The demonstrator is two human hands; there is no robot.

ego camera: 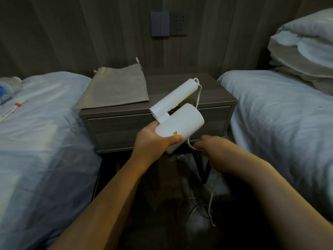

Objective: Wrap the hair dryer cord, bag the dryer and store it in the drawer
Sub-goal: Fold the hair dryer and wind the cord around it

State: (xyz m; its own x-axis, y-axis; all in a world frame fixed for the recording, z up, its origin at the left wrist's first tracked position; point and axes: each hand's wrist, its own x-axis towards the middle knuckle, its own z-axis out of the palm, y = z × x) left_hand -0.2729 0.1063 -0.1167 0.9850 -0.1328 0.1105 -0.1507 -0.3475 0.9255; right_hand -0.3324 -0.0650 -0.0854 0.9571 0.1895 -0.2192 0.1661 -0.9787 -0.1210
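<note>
A white hair dryer (180, 121) with its handle folded alongside the barrel is held in front of the nightstand by my left hand (153, 141), which grips the barrel's near end. Its white cord (198, 94) leaves the handle tip, runs down behind the barrel and passes into my right hand (209, 146), which is closed on it just right of the dryer. More cord hangs below toward the dark floor. A grey drawstring bag (115, 87) lies flat on the nightstand's left half. The nightstand drawer (111, 127) is closed.
The wooden nightstand (212, 92) stands between two beds with white bedding, left bed (41, 132) and right bed (281, 112). Pillows (306, 46) are stacked at the right. Small items (9, 100) lie on the left bed. A wall switch and socket (169, 24) sit above.
</note>
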